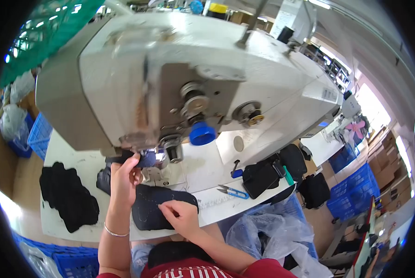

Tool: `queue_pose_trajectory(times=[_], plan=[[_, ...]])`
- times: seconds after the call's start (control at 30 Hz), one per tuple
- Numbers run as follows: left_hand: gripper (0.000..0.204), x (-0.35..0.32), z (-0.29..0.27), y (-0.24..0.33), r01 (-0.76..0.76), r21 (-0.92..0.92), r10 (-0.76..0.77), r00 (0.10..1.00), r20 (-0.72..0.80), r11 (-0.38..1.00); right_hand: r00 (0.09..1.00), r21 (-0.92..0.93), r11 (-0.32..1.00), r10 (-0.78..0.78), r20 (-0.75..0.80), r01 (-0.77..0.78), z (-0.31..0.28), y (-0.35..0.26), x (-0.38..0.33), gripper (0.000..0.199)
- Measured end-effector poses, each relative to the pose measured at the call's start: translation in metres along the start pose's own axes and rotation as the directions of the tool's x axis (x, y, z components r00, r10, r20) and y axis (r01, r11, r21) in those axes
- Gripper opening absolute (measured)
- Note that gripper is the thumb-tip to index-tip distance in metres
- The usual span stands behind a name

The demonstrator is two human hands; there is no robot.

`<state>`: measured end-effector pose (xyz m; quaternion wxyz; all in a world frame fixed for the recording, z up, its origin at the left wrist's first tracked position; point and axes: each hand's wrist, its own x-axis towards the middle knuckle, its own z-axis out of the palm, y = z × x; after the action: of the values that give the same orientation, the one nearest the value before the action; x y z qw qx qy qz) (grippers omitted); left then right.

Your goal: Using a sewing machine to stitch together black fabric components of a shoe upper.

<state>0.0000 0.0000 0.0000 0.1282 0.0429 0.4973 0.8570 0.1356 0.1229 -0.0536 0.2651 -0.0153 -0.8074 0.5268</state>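
In front of me stands a large white sewing machine (281, 69), with a blue knob (202, 133) on its head. My left hand (123, 180) is raised beside the needle area, thumb and fingers closed against a dark piece (147, 158) under the head. What exactly they grip is hidden. Below lies a black padded fabric piece (147, 214) at the table's front edge, with pale stitch lines. My right hand (182, 217) rests on its right part, fingers curled and thumb pressed to the index finger. Anything between them is too small to make out.
Stacked black fabric pieces (68, 197) lie at the left of the white table (119, 234). Blue-handled thread snips (234, 191), black pouches (261, 179) and a small blue-handled screwdriver (236, 172) lie right. Clear plastic bags (267, 231) fill a blue crate below; another blue crate (354, 192) stands farther right.
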Motion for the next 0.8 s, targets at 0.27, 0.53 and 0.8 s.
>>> queue_pose_trajectory(times=[0.27, 0.53, 0.8], plan=[[0.008, -0.006, 0.003, 0.010, 0.002, -0.007, -0.002, 1.000, -0.025, 1.000, 0.992, -0.015, 0.992, -0.128, -0.014, 0.127, 0.003, 0.003, 0.003, 0.014], [0.016, 0.002, -0.011, 0.004, 0.030, -0.046, -0.029, 1.000, 0.003, 0.999, 0.913, -0.093, 0.916, -0.399, -0.091, 0.391, 0.006, 0.024, 0.005, 0.017], [0.009, -0.004, -0.003, 0.007, -0.004, -0.076, 0.002, 0.999, -0.032, 0.997, 0.852, -0.179, 0.842, -0.522, -0.033, 0.509, 0.009, 0.027, 0.007, 0.022]])
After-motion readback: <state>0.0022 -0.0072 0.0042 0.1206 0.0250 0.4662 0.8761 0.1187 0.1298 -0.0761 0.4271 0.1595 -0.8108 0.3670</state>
